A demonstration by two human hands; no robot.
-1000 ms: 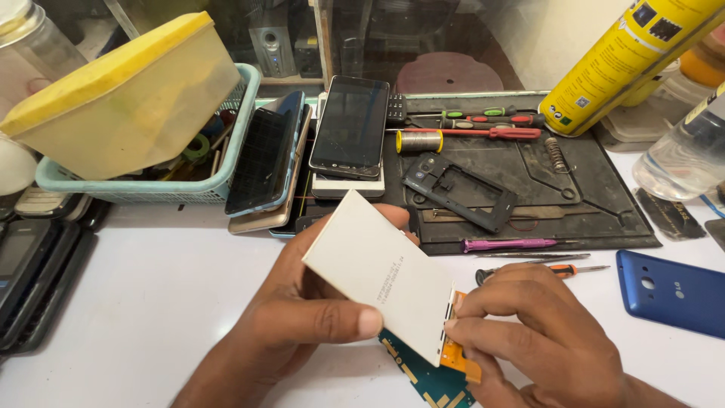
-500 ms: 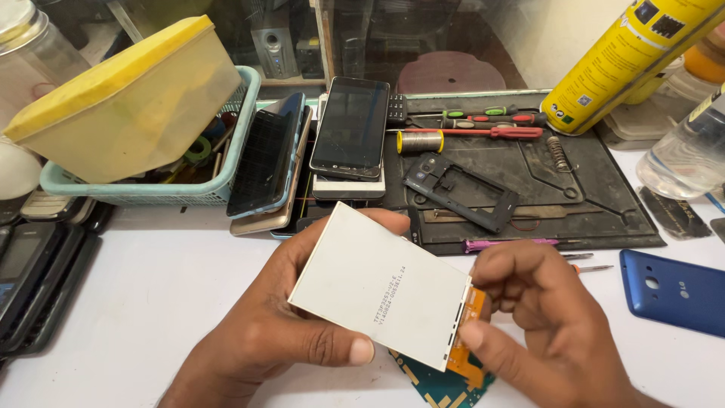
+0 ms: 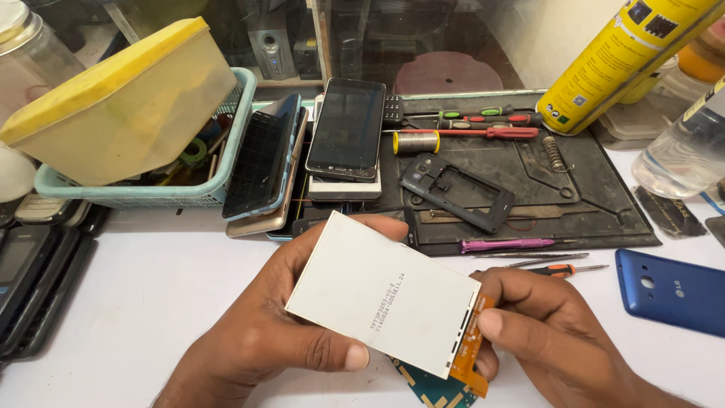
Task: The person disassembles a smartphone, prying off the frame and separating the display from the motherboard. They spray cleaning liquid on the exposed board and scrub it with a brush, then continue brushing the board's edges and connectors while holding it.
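Far left: dark phones (image 3: 30, 287) stacked at the table edge, a teal basket (image 3: 226, 162) with a yellow-lidded tub (image 3: 128, 106) resting on it, more phones (image 3: 268, 162) leaning against the basket's side. My left hand (image 3: 279, 332) grasps the white display panel (image 3: 381, 291) from below, thumb pressed along its near edge, fingertips curled over the far edge. Panel is tilted, held above the white table (image 3: 151, 279), back side facing me. Its orange flex cable (image 3: 472, 351) hangs at the right end, over a teal circuit board (image 3: 434, 389) lying underneath. My right hand (image 3: 559, 340) pinches the panel's right end at the flex, thumb on top. Behind: black work mat (image 3: 596, 196) with a phone frame (image 3: 457, 193), solder spool (image 3: 417, 142), screwdrivers (image 3: 483, 125). Right: yellow spray can (image 3: 619, 64), clear bottle (image 3: 683, 155), blue back cover (image 3: 672, 291) flat on the table.
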